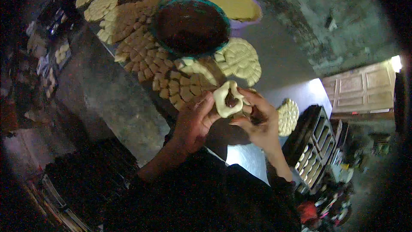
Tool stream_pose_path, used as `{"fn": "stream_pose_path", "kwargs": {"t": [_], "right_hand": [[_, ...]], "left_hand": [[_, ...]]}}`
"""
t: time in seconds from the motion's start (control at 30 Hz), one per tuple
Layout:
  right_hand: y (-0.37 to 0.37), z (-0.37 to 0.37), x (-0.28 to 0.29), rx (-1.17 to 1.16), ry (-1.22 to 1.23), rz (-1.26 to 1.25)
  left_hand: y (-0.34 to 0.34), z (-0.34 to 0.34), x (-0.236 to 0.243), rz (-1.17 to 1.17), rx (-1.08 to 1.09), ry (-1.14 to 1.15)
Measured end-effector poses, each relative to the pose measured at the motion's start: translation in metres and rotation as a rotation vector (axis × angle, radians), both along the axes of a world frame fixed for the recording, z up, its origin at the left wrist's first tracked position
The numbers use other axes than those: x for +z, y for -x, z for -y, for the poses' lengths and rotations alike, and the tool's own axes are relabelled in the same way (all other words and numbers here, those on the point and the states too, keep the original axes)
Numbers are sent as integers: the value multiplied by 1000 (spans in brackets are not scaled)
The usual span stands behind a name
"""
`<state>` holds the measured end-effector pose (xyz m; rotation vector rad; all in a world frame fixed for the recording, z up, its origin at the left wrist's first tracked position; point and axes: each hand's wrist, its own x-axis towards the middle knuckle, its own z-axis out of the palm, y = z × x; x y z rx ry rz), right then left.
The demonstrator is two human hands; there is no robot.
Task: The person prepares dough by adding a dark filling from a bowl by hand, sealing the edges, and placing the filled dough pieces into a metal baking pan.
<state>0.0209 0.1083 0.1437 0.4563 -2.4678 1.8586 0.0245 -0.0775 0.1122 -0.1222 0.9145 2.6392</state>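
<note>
Between my two hands is a piece of pale dough (220, 102), cupped open around a dark brown filling (232, 101). My left hand (194, 122) holds its left side, fingers beneath and thumb against the edge. With curled fingers, my right hand (262, 122) grips the right edge. Just beyond my hands lie brown dough pieces (184, 88), cut and laid close together. A pale round of cut dough (240, 60) sits past my right hand, and another pale cut round (288, 117) lies right of it.
A teal-rimmed basin (192, 56) of dark brown filling stands on the table (283, 56), with a purple basin (260, 13) of yellow contents behind it. More pale cut dough (103, 6) covers the far left. Dark trays (315, 146) with dough pieces stand at right.
</note>
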Motion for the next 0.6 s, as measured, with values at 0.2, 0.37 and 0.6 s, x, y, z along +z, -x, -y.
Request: {"fn": "stream_pose_path", "kwargs": {"t": [0.2, 0.37, 0.6], "right_hand": [[-94, -74, -4, -137, -235, -338], [-158, -119, 0, -195, -251, -620], [-190, -151, 24, -132, -458, -694]], "left_hand": [[-69, -83, -2, -318, -101, 280], [-114, -141, -11, -277, -177, 201], [-129, -168, 6, -487, -176, 488]]}}
